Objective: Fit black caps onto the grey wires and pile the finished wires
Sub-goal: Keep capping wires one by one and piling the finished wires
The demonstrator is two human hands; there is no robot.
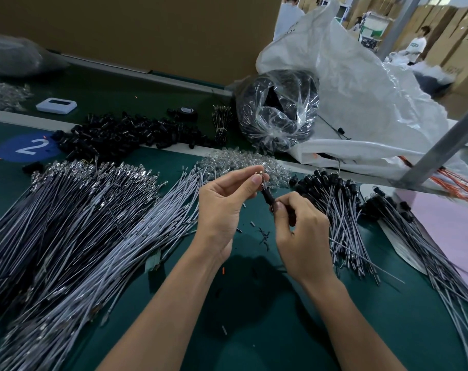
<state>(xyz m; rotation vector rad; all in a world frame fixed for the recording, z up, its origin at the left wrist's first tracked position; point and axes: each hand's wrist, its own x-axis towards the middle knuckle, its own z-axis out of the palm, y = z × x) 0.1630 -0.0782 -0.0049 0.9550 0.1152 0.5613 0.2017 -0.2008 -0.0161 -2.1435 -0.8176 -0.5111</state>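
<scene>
My left hand (225,204) pinches the metal-tipped end of a grey wire between thumb and fingertips above the green table. My right hand (299,231) grips a black cap (268,198) that sits on the same wire just below the left fingertips; the wire trails off to the lower right. Uncapped grey wires (99,236) lie in big heaps to the left. A pile of capped wires (337,207) lies to the right of my hands. Loose black caps (126,136) are heaped at the back left.
A heap of clear small parts (243,163) lies just behind my hands. A plastic bag of black parts (277,111) and a large white sack (361,103) stand at the back right. A metal post (441,145) slants across the right. People stand far back.
</scene>
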